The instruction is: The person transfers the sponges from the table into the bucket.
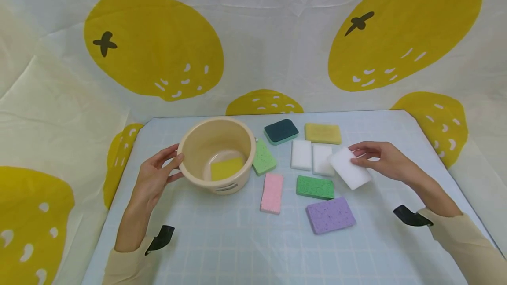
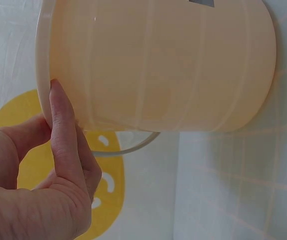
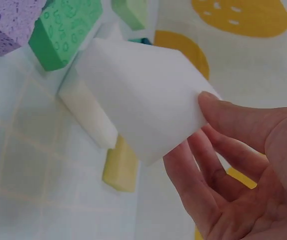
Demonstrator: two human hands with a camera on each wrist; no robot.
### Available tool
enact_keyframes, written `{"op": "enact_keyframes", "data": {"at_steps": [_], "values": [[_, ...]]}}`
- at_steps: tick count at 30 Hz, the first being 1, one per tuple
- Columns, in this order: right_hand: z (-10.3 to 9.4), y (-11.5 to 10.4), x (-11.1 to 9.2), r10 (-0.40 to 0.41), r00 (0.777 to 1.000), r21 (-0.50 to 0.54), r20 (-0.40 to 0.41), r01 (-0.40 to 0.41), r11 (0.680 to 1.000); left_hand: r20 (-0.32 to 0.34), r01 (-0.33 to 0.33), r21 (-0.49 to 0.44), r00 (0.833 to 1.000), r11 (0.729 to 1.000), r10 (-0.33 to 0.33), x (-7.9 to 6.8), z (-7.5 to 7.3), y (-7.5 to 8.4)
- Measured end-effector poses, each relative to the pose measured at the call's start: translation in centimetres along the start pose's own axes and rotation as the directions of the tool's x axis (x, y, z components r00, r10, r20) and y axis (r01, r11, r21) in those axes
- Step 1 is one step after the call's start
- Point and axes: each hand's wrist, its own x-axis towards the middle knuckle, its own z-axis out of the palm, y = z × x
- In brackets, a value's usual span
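Your left hand (image 1: 154, 179) pinched the rim of the round cream plastic bucket (image 1: 214, 137), thumb and fingers clamped on its lip, near the desk's (image 1: 222, 241) far-left corner. A yellow rectangular sponge (image 1: 226, 169) lay inside. Your right hand (image 1: 382, 159) held a white rectangular foam sponge (image 1: 348, 170) by one end, thumb over it and fingers beneath, tilted above the desk's right half.

That end grip could have let the sponge swing or drop if the thumb had eased. A low sweep leftward could have knocked the two white foam blocks (image 1: 301, 155) just beside it or the bright green rectangular sponge (image 1: 315, 187). A hard pull on the rim could have tipped the bucket, since you held it on one side only; pushed right, it could have shoved the light green speckled sponge (image 1: 263, 157) just beside it.

Your widest room lay toward the near edge, past the purple rectangular sponge (image 1: 330, 216); the far edge ran close behind the bucket.
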Motion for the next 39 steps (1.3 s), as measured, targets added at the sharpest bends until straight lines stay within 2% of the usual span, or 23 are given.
{"op": "enact_keyframes", "data": {"at_steps": [17,25,39], "values": [[-1.1,-4.3,2.7,-0.092,0.996,0.016,-0.017,0.092,0.996,0.005,0.0,0.014,1.0,1.0,0.0,0.0,-0.1,0.0],[-1.7,-6.9,3.7,-0.106,0.994,0.023,-0.004,0.106,0.994,-0.003,0.007,0.034,1.0,0.999,-0.007,0.0,-0.1,0.0],[-1.9,-11.1,6.5,-0.21,0.978,0.02,0.018,0.21,0.978,-0.007,0.013,0.042,1.0,0.999,-0.013,0.0,-0.1,0.0]]}}
